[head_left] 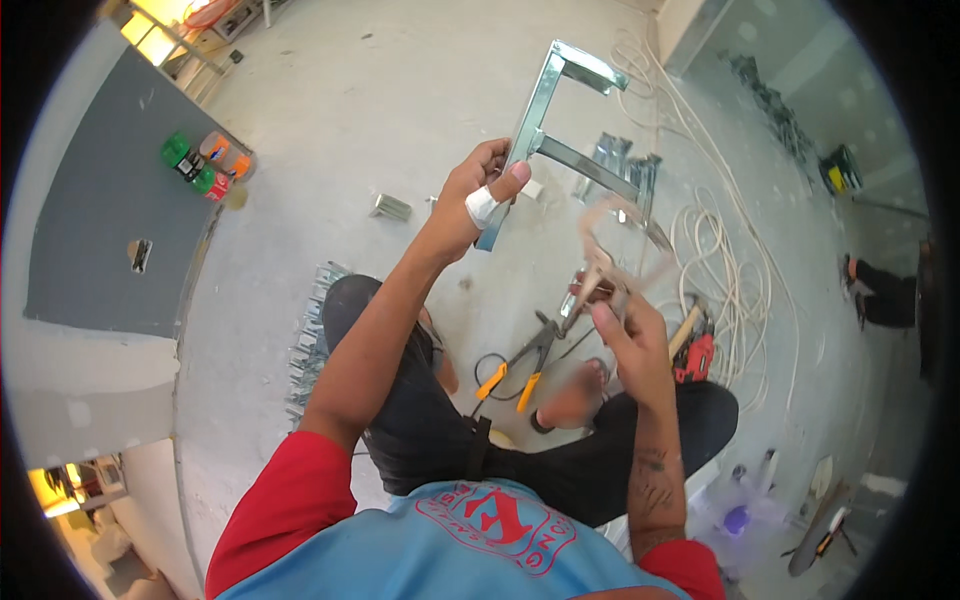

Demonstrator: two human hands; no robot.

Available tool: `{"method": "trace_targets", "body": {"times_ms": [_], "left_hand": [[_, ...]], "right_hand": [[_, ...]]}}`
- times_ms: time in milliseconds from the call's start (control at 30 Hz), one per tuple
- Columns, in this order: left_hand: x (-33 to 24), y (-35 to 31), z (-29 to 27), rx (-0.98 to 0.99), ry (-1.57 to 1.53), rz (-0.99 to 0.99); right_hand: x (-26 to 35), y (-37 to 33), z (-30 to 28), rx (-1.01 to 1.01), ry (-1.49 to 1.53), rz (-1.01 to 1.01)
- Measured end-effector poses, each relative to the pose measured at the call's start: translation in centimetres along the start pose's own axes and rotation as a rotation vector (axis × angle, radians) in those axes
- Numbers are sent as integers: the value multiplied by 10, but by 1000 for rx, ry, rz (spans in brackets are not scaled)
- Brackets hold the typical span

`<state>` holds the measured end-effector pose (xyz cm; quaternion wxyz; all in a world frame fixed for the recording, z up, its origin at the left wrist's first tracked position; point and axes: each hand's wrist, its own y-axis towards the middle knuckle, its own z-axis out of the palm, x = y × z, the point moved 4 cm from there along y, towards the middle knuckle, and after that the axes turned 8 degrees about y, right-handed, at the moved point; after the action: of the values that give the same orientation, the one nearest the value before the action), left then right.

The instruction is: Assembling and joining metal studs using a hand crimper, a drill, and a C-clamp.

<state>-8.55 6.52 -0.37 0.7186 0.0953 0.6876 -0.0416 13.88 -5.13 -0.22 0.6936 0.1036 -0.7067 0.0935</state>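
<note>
My left hand [472,205], with a white wrap at the thumb, grips a shiny metal channel bracket [536,118] by its long side. Two short arms stick out of the bracket to the right, and it is held up above the floor. My right hand [636,345] is closed around a pair of locking clamp pliers [598,262], whose curved jaws are smeared by motion. Those jaws lie near the end of the bracket's lower arm; whether they touch it I cannot tell. Cutting pliers with yellow-orange handles [529,390] rest on the floor between my legs.
Cut metal pieces [308,350] line the floor by my left knee; more [605,160] lie beyond the bracket. Coiled white cable [735,270], a hammer [686,328] and a red tool [694,358] are on the right. Bottles [185,158] stand far left. Another person's leg [888,300] shows at right.
</note>
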Motion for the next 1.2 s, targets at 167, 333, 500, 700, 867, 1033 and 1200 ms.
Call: {"method": "trace_targets", "body": {"times_ms": [167,333,500,700,867,1033,1200], "left_hand": [[24,-11,25,85,91,-105],[41,-18,44,138,-85,-185],[44,-17,51,152,-229,-246],[38,-17,59,75,-454,-95],[35,-17,62,64,-484,-9],[29,-18,65,-4,-460,48],[28,-19,68,48,-450,36]], "right_hand": [[-23,14,2,14,-40,153],[-40,11,3,-45,-87,349],[-17,4,1,-240,-214,80],[4,-3,-31,-551,-202,-214],[23,-6,-56,-586,-591,-393],[44,8,-88,-479,-400,-90],[60,30,-107,-246,-531,-169]]}}
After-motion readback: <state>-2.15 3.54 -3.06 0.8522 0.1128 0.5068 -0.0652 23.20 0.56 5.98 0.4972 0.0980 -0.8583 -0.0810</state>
